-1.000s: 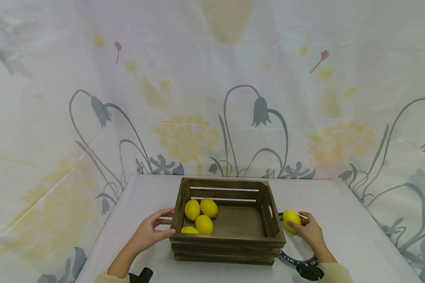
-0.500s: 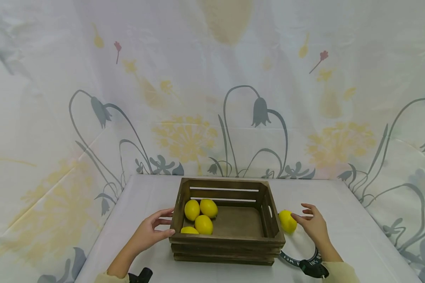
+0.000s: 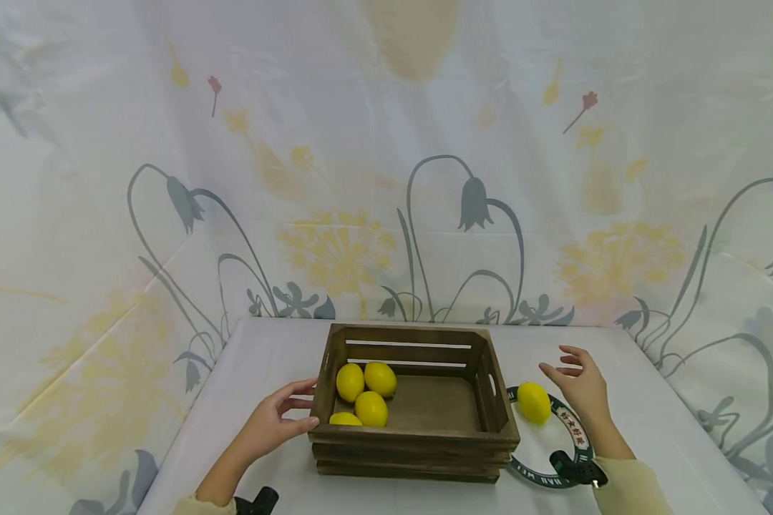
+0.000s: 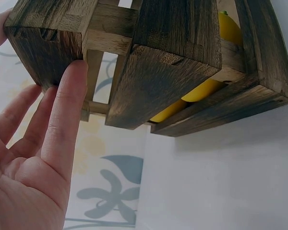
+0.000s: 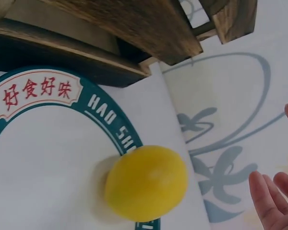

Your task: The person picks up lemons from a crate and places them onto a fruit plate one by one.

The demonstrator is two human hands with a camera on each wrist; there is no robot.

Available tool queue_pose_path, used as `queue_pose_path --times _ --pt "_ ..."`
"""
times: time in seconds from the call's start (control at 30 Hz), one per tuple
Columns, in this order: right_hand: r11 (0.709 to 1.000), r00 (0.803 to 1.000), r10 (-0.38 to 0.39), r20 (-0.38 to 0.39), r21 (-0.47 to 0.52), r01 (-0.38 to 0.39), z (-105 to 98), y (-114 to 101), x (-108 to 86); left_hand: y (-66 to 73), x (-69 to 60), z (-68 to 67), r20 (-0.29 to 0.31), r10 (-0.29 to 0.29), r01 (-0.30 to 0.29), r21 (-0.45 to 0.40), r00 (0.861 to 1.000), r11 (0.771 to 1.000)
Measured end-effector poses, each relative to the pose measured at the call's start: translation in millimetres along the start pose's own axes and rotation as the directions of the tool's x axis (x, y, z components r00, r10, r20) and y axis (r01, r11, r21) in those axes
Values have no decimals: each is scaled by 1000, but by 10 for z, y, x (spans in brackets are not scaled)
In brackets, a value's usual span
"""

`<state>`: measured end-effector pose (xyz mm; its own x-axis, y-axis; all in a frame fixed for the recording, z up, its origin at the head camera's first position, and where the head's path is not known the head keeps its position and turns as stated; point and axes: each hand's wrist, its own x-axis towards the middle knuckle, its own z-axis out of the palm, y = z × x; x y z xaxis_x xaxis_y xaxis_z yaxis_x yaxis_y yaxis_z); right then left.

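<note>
Four lemons, one of them a lemon (image 3: 371,408) by the front wall, lie in the left part of a dark wooden crate (image 3: 415,434). My left hand (image 3: 272,427) rests its fingertips and thumb on the crate's left end; the left wrist view shows extended fingers (image 4: 67,110) against the wood (image 4: 168,86). Right of the crate, a lone lemon (image 3: 533,403) sits on the rim of a white plate with a green lettered border (image 3: 572,427). My right hand (image 3: 583,390) is held behind and right of that lemon, touching nothing, fingers apart from it (image 5: 146,183).
The crate covers the left edge of the plate. A white cloth (image 3: 670,429) covers the table, and a patterned curtain (image 3: 373,179) stands behind and at both sides. Black devices are strapped at both wrists.
My right hand has let go of the lemon and drawn back, up and to the right. The lemon shifted left, then back right on the plate. My left hand has stayed put.
</note>
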<state>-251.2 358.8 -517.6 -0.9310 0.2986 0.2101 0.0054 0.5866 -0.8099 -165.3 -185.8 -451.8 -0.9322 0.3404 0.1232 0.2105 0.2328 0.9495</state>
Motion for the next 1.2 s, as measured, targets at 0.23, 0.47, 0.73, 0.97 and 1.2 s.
queue_pose_path --times 0.23,0.47,0.73,0.97,1.2 --pt "1000 1000 -4 1 10 4 -151 -528 -141 11 1 12 2 2 -2 2 1000 1000" --pt "1000 1000 -9 6 26 9 -225 -961 -231 14 -12 1 -11 5 -5 11 1000 1000" --pt "992 998 -57 -3 114 57 -206 -898 -87 19 -4 8 -2 5 -5 -1 1000 1000" --pt "995 997 -73 9 64 73 -226 -1190 -95 24 -10 10 -8 -6 6 10 1000 1000" --pt "990 994 -113 10 81 112 -207 -1398 -64 17 1 9 -11 -9 9 14 1000 1000"
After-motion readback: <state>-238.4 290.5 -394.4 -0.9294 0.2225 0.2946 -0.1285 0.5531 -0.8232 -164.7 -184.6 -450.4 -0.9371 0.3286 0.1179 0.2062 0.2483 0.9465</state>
